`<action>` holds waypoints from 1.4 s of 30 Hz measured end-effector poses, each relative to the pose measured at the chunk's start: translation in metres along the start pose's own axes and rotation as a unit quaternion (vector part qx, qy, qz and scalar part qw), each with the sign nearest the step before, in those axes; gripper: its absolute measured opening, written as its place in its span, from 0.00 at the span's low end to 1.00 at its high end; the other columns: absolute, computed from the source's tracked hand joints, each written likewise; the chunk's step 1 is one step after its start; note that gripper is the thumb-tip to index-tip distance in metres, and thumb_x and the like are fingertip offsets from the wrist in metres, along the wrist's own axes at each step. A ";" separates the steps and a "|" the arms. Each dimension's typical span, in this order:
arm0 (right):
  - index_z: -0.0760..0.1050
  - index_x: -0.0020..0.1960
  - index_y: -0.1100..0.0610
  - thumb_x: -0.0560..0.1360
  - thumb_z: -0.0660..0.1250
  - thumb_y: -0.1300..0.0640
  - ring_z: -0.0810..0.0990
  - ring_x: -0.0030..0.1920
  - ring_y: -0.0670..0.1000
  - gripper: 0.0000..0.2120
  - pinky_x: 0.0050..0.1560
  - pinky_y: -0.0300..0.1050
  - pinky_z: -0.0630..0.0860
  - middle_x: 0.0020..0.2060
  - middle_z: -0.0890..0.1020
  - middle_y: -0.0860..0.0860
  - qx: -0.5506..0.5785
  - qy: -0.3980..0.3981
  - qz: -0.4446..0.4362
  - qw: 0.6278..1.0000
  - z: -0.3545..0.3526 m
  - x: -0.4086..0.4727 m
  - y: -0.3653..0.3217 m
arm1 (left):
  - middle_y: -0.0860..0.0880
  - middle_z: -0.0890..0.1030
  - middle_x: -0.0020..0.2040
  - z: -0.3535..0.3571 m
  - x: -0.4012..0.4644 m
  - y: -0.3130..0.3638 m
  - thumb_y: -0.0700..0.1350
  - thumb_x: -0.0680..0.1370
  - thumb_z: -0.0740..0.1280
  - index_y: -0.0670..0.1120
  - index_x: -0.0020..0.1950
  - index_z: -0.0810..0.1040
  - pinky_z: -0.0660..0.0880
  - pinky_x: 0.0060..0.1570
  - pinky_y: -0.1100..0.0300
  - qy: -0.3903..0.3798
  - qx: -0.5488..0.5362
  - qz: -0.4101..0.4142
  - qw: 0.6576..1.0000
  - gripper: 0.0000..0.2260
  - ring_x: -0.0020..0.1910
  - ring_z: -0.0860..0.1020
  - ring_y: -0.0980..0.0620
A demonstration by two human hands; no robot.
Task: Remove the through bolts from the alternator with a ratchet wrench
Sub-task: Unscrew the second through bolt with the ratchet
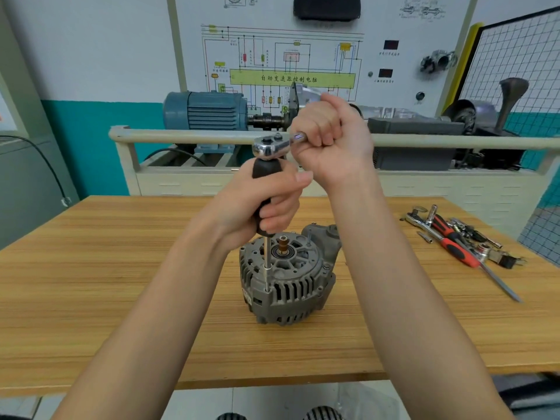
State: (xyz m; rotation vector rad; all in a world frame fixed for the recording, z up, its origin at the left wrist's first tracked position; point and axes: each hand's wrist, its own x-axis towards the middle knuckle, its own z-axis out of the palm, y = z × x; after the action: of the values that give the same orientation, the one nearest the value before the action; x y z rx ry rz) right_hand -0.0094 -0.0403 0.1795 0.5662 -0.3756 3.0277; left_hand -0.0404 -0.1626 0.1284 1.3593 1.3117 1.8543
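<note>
- Grey alternator [286, 277] stands upright on the wooden table [121, 268].
- Left hand [266, 201] is wrapped around a black extension handle [265, 174] directly above the alternator; its thin shaft [268, 262] runs down to the housing's edge.
- Right hand [328, 137] is clenched around the ratchet wrench [271, 145] handle, whose chrome head sits atop the black handle.
- Loose tools [460, 237] lie right of the alternator.

Bright, even indoor light, faint shadows, wide-angle bowing at the edges, slight overall softness.
</note>
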 end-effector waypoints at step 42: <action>0.60 0.27 0.53 0.80 0.51 0.61 0.56 0.20 0.48 0.22 0.27 0.44 0.54 0.18 0.59 0.48 -0.221 -0.087 -0.409 0.881 0.006 -0.046 0.046 | 0.54 0.60 0.19 0.020 0.010 -0.001 0.33 0.76 0.63 0.51 0.21 0.64 0.54 0.20 0.69 0.313 0.082 0.045 0.945 0.25 0.17 0.55 0.56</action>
State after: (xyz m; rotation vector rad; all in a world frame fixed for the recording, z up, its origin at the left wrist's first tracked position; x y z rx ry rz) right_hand 0.0323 -0.0865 0.1580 0.7214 -0.6172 2.0042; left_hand -0.0264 -0.1457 0.1325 0.9355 1.7602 2.4034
